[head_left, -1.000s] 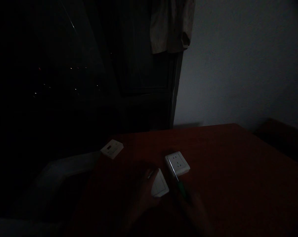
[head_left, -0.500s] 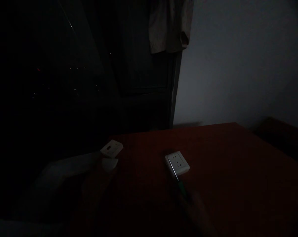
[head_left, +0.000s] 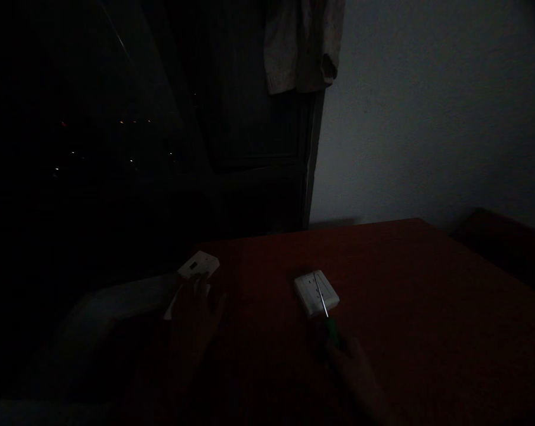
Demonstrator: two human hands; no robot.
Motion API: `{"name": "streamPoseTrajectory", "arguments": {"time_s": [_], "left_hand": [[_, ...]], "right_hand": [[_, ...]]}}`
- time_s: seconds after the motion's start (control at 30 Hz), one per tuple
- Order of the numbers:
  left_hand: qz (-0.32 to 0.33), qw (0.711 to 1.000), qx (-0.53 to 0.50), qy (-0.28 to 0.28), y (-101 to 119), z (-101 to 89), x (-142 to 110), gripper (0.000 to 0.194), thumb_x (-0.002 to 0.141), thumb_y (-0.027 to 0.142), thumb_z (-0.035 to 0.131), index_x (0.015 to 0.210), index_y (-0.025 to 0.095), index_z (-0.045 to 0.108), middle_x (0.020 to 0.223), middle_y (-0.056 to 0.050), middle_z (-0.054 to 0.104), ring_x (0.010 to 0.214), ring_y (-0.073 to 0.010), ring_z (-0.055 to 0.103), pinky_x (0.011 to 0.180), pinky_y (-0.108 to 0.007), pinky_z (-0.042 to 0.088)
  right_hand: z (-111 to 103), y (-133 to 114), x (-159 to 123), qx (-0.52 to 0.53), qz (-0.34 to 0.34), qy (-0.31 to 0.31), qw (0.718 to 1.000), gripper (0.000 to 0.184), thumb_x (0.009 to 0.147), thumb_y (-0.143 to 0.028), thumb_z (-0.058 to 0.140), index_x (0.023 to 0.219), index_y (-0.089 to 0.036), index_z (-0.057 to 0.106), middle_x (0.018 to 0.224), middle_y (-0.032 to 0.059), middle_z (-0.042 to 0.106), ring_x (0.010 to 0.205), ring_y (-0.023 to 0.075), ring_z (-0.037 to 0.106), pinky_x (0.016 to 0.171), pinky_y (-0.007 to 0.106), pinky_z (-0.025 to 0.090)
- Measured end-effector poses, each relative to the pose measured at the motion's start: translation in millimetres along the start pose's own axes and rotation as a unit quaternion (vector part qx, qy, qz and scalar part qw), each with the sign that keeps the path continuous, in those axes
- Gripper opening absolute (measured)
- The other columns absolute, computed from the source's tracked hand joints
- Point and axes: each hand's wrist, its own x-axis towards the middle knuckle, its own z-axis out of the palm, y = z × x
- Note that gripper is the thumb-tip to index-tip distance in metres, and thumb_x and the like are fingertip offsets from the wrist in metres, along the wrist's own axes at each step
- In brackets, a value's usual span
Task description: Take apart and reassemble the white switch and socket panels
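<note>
The scene is very dark. My right hand (head_left: 353, 367) grips a green-handled screwdriver (head_left: 324, 310) whose metal shaft lies over a white wall socket (head_left: 309, 296) on the red table (head_left: 404, 296). My left hand (head_left: 196, 316) rests at the table's left edge on a white plate piece (head_left: 172, 309), just below another white socket plate (head_left: 199, 265). Its fingers look spread and flat, though they are dim.
A dark door or cabinet (head_left: 258, 130) stands behind the table with a pale cloth (head_left: 300, 44) hanging from its top. A grey wall (head_left: 427, 106) is on the right. A pale curved object (head_left: 116, 302) lies left of the table.
My left hand carried the white plate piece from the table's middle to its left edge. The screwdriver shaft shifted onto the middle of the socket.
</note>
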Motion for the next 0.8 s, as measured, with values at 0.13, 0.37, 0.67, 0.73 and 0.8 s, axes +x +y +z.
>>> {"name": "streamPoseTrajectory", "arguments": {"time_s": [0.13,0.37,0.67,0.73,0.8], "left_hand": [[0.118,0.987,-0.085,-0.065,38,30.3,-12,0.05,0.088,0.035,0.055,0.133,0.019,0.042,0.142,-0.011,0.041,0.132,-0.0285,0.038,0.109,-0.044,0.033],[0.208,0.931,-0.22,-0.203,114,63.6,-25,0.082,0.07,0.036,0.076,0.14,0.027,0.033,0.148,-0.008,0.031,0.136,-0.0299,0.03,0.111,-0.044,0.029],[0.222,0.919,-0.221,-0.241,137,90.9,-11,0.079,0.07,0.032,0.073,0.139,0.025,0.036,0.14,-0.009,0.041,0.128,-0.0282,0.04,0.106,-0.038,0.034],[0.214,0.919,-0.22,-0.248,129,90.4,-11,0.08,0.069,0.032,0.074,0.139,0.026,0.035,0.14,-0.008,0.041,0.126,-0.0283,0.042,0.105,-0.038,0.036],[0.208,0.921,-0.214,-0.252,119,85.7,-13,0.085,0.068,0.032,0.074,0.141,0.027,0.031,0.142,-0.008,0.039,0.129,-0.0295,0.04,0.107,-0.04,0.034]], "right_hand": [[0,-6,-2,0.046,0.021,-0.006,0.999,0.052,0.075,-0.058,0.054,0.1,-0.014,0.065,0.076,0.0054,0.069,0.066,0.0194,0.063,0.055,0.025,0.045],[-8,-8,-5,0.087,0.014,-0.009,0.996,0.049,0.078,-0.059,0.054,0.095,-0.014,0.065,0.067,0.001,0.064,0.058,0.0153,0.058,0.052,0.022,0.042],[-27,-5,-9,0.073,0.035,0.031,0.996,0.044,0.075,-0.057,0.058,0.089,-0.016,0.063,0.067,0.0004,0.063,0.061,0.0167,0.058,0.052,0.023,0.041],[-29,-3,-9,0.063,0.03,0.042,0.997,0.043,0.074,-0.057,0.059,0.086,-0.016,0.063,0.067,0.0006,0.064,0.063,0.0174,0.059,0.053,0.023,0.042],[-30,1,-9,0.06,0.035,0.045,0.997,0.043,0.075,-0.057,0.059,0.087,-0.016,0.063,0.069,0.0013,0.065,0.065,0.018,0.061,0.053,0.023,0.043]]}}
